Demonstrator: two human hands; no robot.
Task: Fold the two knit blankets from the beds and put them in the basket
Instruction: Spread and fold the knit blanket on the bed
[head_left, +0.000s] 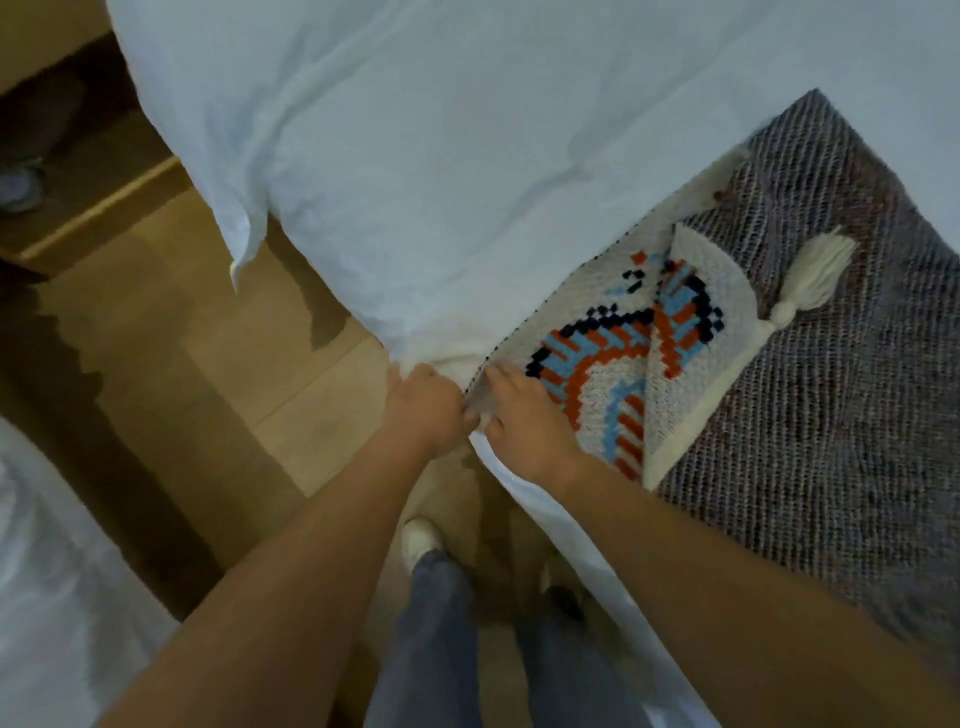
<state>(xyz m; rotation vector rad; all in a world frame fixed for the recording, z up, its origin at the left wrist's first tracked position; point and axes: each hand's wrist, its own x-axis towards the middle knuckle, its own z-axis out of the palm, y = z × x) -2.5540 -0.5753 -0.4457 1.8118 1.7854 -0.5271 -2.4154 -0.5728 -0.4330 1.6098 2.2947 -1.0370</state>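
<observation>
The grip of the right hand (524, 415) is pinching the near edge of the patterned blanket (597, 374) at mid-frame on the bed (415, 156), the left hand (426, 410) is curling beside it on what I cannot tell, and both should be drawing the corners level.

No legible text, label, brand or number anywhere, not even on the patterned blanket (597, 374)

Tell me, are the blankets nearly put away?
Not yet. Done: nothing looks finished, though the patterned blanket has one tasselled corner flipped over. In hand: the left hand and right hand grip its near edge. To do: the grey blanket lies spread on the bed, and no basket is in view.
</observation>
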